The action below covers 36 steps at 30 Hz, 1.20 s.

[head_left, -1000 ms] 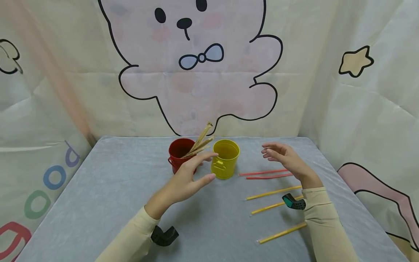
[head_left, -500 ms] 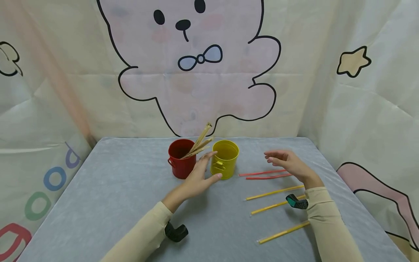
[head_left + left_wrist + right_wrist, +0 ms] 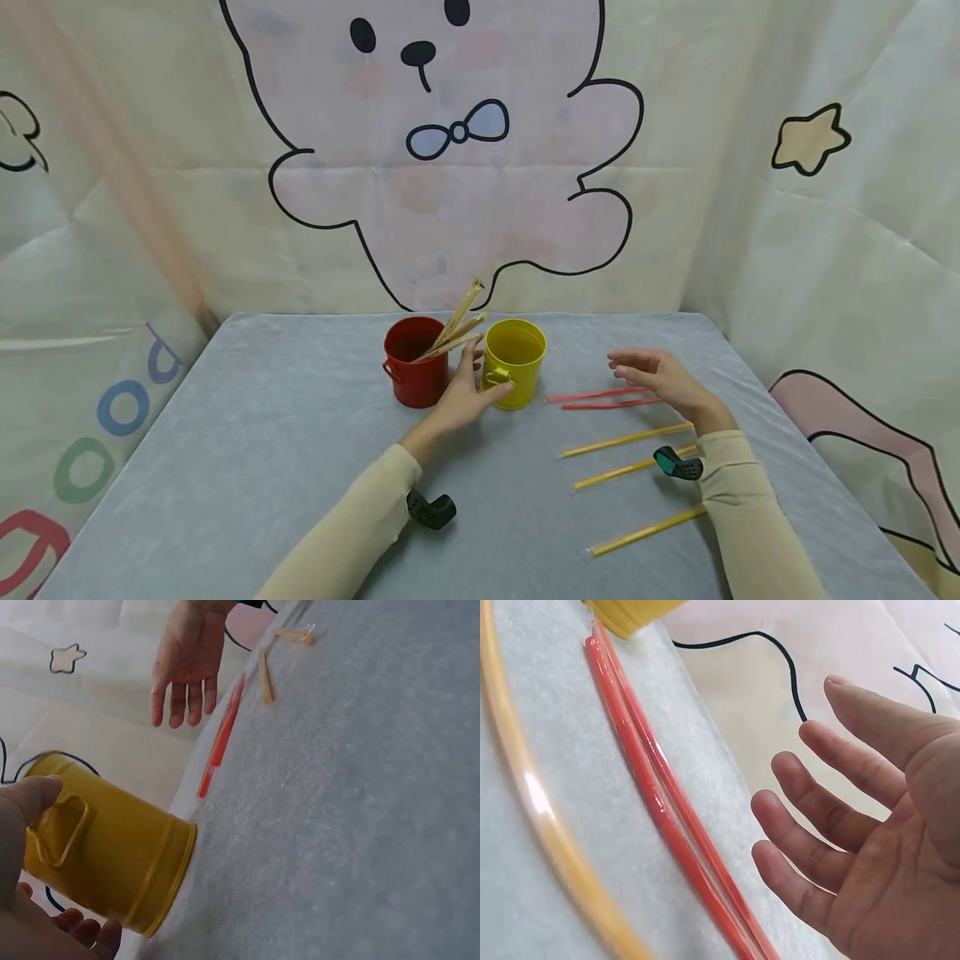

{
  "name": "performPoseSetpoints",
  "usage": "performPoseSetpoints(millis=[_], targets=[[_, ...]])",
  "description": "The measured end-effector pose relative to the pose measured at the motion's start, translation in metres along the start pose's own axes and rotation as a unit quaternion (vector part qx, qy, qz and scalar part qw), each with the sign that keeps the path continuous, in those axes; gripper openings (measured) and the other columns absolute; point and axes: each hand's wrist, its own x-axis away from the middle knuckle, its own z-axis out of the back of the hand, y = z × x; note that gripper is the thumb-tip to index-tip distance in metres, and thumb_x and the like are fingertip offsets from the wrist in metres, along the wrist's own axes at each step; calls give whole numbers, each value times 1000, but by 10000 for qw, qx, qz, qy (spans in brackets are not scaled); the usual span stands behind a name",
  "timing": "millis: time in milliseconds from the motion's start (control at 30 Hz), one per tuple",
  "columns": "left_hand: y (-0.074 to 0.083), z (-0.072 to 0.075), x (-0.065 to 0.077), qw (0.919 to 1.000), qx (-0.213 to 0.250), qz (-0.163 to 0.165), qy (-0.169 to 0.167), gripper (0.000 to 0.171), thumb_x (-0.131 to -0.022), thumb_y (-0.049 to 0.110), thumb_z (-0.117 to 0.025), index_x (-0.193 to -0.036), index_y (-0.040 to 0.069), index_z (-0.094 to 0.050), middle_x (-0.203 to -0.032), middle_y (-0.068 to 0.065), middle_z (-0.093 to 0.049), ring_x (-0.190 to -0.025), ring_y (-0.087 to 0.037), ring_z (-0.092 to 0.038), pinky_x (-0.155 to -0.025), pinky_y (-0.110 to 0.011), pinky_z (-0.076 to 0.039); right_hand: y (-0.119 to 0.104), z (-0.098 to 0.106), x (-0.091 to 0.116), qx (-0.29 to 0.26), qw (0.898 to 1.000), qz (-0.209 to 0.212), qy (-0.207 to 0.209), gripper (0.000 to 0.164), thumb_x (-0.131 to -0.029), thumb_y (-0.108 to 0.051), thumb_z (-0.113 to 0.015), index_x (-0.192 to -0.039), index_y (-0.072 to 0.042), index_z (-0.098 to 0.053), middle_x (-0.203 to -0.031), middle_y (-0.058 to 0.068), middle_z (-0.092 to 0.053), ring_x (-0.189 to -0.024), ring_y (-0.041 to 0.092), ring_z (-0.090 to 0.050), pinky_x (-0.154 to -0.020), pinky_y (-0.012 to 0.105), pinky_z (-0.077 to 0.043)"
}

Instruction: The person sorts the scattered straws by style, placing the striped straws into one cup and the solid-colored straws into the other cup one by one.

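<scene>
My left hand (image 3: 454, 403) is at the left side of a small yellow bucket (image 3: 525, 367), its thumb at the bucket's little handle and its fingers by the left wall. In the left wrist view the thumb overlaps the yellow bucket (image 3: 124, 855) near the handle, with the fingertips beside its lower part. My right hand (image 3: 663, 379) hovers with loosely bent fingers and holds nothing. Below it lie two thin red sticks (image 3: 592, 396); the right wrist view shows the red sticks (image 3: 656, 802) beside the bare palm.
A red bucket (image 3: 412, 383) stands left of the yellow one, with several tan sticks (image 3: 457, 329) leaning out of it. Three yellow sticks (image 3: 626, 440) lie on the grey-blue tablecloth (image 3: 262, 450) at the right. A printed curtain hangs behind the table.
My left hand has moved forward and right, from in front of the red bucket to the yellow bucket's side. My right hand has dropped slightly, and its fingers stay loose.
</scene>
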Motion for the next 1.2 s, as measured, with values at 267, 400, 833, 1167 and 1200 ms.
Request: performPoseSetpoints(millis=[267,400,833,1167,1200], targets=[[-11,-1,-12,9984,423,332,-160,93,-93,33,-73,-162,25,-11,-166,-15,-26,-152,-36,-29,-122,-59,-29,3,2,0,50,9999,165,4,49,-105,-13,-54,-142,17,-42,-120,-26,-62,-114,0,-64,-94,15,-53],[-18,-2,-16,9975,559,310,-298,92,-94,30,-73,-163,24,-13,-166,-14,-25,-154,-34,-26,-124,-59,-24,3,2,0,-2,9999,106,7,49,-105,-13,-54,-142,17,-42,-120,-26,-62,-114,-2,-64,-94,16,-54],[-24,-1,-19,9958,676,109,-607,87,-96,29,-70,-163,30,-15,-170,-3,-21,-158,-26,-17,-129,-54,-12,13,3,-2,644,9977,-105,170,39,-102,-12,-60,-132,12,-58,-134,22,-64,-107,-7,-61,-88,11,-49],[-25,2,-17,9929,797,230,-852,84,-98,35,-67,-163,34,-13,-170,-1,-19,-158,-25,-17,-129,-54,-13,14,1,-1,1361,9900,-177,320,31,-97,-6,-65,-125,8,-66,-127,30,-65,-104,18,-64,-80,15,-51],[-25,2,-17,9928,789,260,-863,84,-98,36,-66,-163,34,-13,-170,-1,-19,-158,-24,-17,-129,-54,-14,14,1,-1,1405,9894,-151,336,30,-97,-5,-66,-123,8,-66,-125,30,-66,-102,18,-65,-78,15,-51]])
